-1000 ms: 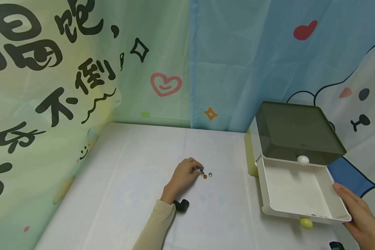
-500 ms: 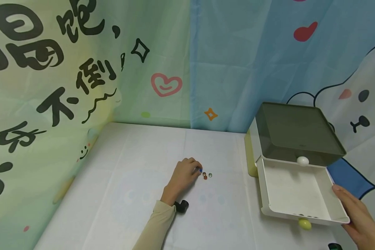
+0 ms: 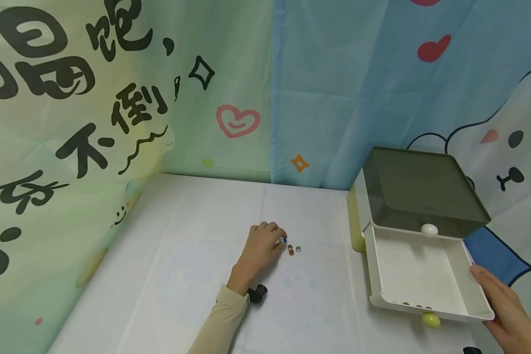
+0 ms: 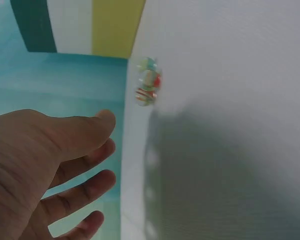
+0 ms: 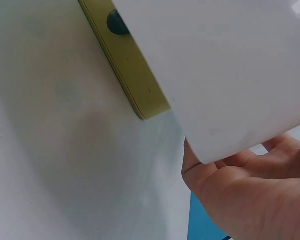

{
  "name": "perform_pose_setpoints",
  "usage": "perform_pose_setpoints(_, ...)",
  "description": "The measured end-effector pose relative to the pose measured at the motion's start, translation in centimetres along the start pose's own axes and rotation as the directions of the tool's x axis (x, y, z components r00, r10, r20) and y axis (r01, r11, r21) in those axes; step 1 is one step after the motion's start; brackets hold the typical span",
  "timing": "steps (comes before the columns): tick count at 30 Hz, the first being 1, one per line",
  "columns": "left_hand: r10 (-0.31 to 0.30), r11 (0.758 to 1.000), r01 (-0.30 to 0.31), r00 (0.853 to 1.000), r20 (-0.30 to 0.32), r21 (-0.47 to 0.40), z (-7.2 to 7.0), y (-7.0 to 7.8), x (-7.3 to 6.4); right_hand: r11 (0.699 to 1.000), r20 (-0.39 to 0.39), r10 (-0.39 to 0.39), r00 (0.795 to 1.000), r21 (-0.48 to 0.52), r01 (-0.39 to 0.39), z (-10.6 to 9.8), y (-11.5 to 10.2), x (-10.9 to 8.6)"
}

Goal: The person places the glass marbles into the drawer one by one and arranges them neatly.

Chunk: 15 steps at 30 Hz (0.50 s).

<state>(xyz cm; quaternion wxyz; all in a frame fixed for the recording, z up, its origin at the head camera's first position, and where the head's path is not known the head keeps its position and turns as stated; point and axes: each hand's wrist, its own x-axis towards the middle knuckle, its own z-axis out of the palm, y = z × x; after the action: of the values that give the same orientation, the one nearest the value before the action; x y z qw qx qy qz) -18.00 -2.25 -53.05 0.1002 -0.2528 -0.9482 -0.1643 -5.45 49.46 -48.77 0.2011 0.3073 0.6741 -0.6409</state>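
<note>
In the head view my left hand [image 3: 260, 248] is over the white table, thumb and forefinger pinching a small blue marble [image 3: 285, 240]. Just right of the fingertips lie a brown marble [image 3: 290, 247], an orange-red marble [image 3: 291, 252] and a clear greenish marble [image 3: 298, 249]. The left wrist view hides the blue marble behind the thumb. At the right my right hand [image 3: 506, 307] grips the side wall of a pulled-out white drawer [image 3: 418, 268], fingers curled under its front corner. Several small dark round things [image 3: 406, 303] show along the drawer's inner front edge.
The cabinet [image 3: 425, 189] above the drawer has a dark olive upper drawer front with a white knob [image 3: 429, 230]. A yellow-green knob [image 3: 431, 320] sticks out from the open drawer. Printed curtains [image 3: 323, 88] hang behind and left of the table [image 3: 203, 221].
The blue marble has come away from the other marbles, leftward with my left fingers. Small dark things have come into sight along the drawer's front edge. My right hand keeps its hold.
</note>
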Motion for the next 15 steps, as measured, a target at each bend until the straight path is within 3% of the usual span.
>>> perform_pose_setpoints(9, 0.029, 0.999, -0.031, 0.999, -0.042, -0.044, -1.7, 1.2, 0.1, 0.998, 0.021, -0.058, 0.998, -0.011, 0.058, -0.4, 0.6, 0.6)
perform_pose_setpoints(15, 0.047, 0.992, -0.052, 0.998, -0.044, -0.118, -2.9, 2.5, 0.2, 0.995, 0.026, -0.094, 0.995, -0.006, 0.095, -0.1, 0.8, -0.1)
